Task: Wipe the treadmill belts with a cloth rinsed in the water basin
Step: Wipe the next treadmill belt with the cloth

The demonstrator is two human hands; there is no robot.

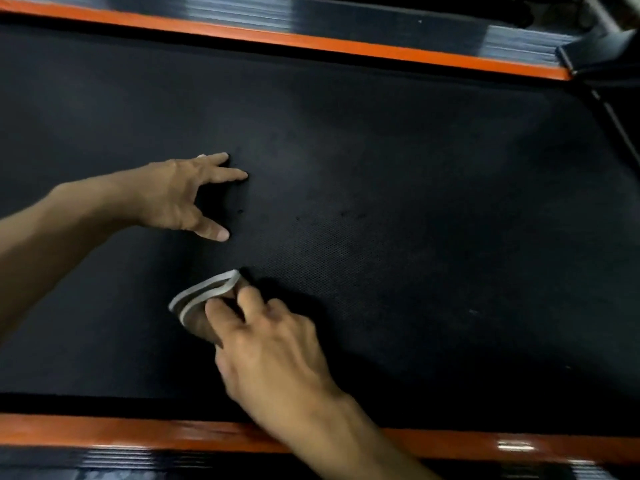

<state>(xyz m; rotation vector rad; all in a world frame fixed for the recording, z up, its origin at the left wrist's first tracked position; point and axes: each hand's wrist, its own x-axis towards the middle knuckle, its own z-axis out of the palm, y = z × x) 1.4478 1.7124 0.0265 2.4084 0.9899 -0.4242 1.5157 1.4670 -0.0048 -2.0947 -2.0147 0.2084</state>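
The black textured treadmill belt (398, 202) fills most of the view. My left hand (180, 195) rests on the belt left of centre, fingers spread and straight, fingertips touching the surface. Below it my right hand (273, 341) grips a small folded grey-white cloth (204, 294), fingers curled over it, pressing it against the belt. The water basin is out of view.
Orange side strips run along the belt's far edge (311, 41) and near edge (104, 431), each backed by a ribbed black foot rail (381, 19). A dark frame part (602, 53) stands at the top right corner. A few small dark specks (346, 214) dot the belt's middle.
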